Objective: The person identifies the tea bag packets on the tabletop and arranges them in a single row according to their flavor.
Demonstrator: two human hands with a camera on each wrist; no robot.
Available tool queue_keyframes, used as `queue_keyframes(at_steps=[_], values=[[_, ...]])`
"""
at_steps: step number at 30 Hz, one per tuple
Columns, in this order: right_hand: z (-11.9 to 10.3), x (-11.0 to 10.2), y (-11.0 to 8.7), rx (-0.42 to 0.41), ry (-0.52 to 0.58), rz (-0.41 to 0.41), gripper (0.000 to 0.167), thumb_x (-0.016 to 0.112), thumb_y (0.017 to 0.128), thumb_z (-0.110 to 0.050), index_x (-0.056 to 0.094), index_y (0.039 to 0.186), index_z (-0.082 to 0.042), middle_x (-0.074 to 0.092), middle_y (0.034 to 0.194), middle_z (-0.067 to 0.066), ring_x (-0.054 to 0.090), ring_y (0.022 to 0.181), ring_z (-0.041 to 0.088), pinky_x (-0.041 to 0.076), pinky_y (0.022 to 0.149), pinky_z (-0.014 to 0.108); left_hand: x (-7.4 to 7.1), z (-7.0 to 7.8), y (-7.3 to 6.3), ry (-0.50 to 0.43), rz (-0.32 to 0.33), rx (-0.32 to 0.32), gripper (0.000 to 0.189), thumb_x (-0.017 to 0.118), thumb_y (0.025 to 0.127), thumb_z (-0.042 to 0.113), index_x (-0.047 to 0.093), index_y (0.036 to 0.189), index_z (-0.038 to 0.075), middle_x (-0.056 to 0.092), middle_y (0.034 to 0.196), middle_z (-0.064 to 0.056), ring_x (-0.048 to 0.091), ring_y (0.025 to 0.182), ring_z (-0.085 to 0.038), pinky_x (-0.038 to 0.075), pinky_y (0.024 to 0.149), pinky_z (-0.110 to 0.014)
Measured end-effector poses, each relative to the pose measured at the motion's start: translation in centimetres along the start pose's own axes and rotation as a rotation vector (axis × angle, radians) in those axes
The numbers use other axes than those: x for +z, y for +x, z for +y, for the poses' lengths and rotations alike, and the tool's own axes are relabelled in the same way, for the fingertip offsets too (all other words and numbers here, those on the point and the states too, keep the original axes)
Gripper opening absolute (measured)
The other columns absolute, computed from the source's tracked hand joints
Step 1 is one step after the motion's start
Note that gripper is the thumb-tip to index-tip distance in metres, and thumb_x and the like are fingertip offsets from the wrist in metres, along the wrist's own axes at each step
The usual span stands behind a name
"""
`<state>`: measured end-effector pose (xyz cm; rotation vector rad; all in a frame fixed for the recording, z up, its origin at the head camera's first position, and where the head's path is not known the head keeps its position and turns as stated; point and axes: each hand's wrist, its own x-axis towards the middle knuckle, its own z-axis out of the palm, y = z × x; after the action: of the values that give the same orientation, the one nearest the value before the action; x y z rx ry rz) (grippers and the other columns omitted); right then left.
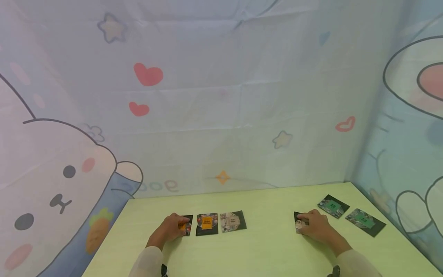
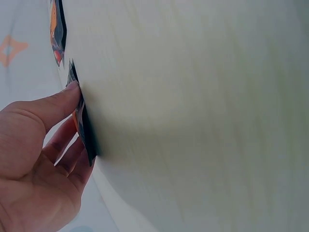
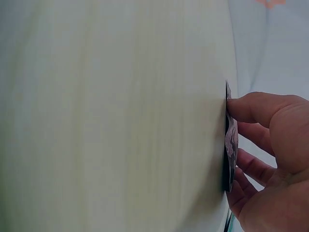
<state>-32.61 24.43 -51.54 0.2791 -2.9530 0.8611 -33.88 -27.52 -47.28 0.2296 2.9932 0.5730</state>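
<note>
On the left part of the table, my left hand (image 1: 170, 227) holds a flat black packet with an orange label (image 1: 188, 226), thumb at one edge and fingers at the other. The left wrist view shows this packet (image 2: 85, 133) edge-on, right at the tabletop. My right hand (image 1: 317, 227) grips a dark packet with a pale label (image 1: 297, 223) farther right, mostly covered by the fingers in the head view. In the right wrist view, thumb and fingers span that packet (image 3: 231, 145) close against the table surface.
Beside the left hand lie another orange-labelled packet (image 1: 207, 224) and a pale-labelled packet (image 1: 233, 221) in a row. Two green-labelled packets (image 1: 333, 206) lie at the right. Printed cloth walls (image 1: 221, 96) bound the yellow-green table (image 1: 263, 246) at its back and sides.
</note>
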Motion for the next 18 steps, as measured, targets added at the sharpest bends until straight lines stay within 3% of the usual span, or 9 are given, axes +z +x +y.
queue_keyframes(at_steps=[18], values=[[-2.7, 1.3, 1.0, 0.023, 0.045, -0.023, 0.054, 0.083, 0.081, -0.026, 0.069, 0.129, -0.004, 0.057, 0.121, 0.019, 0.05, 0.11, 0.036, 0.04, 0.091, 0.055, 0.0, 0.1, 0.0, -0.004, 0.0, -0.011, 0.046, 0.079, 0.087, 0.007, 0.07, 0.131, 0.013, 0.061, 0.12, -0.014, 0.06, 0.112, -0.038, 0.051, 0.1, -0.057]])
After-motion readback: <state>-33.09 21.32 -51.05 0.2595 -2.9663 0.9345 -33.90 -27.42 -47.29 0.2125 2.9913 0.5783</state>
